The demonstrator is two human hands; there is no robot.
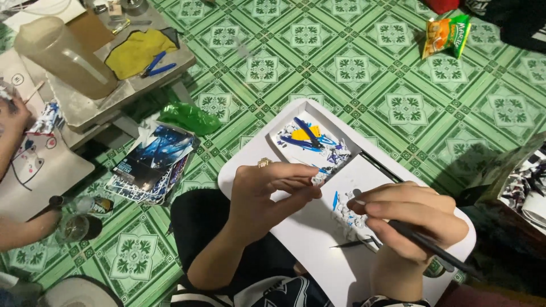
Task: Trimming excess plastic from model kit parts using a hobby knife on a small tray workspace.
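Note:
My left hand (267, 190) pinches a tiny white plastic part (318, 178) between thumb and fingers, above a white lap tray (318, 239). To its right my right hand (412, 219) grips a thin dark tool (432, 247) like a pen, its tip near small white and blue parts (344, 213) lying on the tray. A pile of blue, yellow and white model pieces (310, 142) lies at the tray's far end. A second thin dark tool (352, 244) rests on the tray near my right wrist.
Green patterned floor tiles all around. A stack of printed booklets (153, 162) and a green bag (190, 117) lie left of the tray. A low table holds a plastic jug (62, 54), yellow cloth and blue pliers (156, 64). Another person's arm (17, 227) is at left. A snack bag (446, 35) lies far right.

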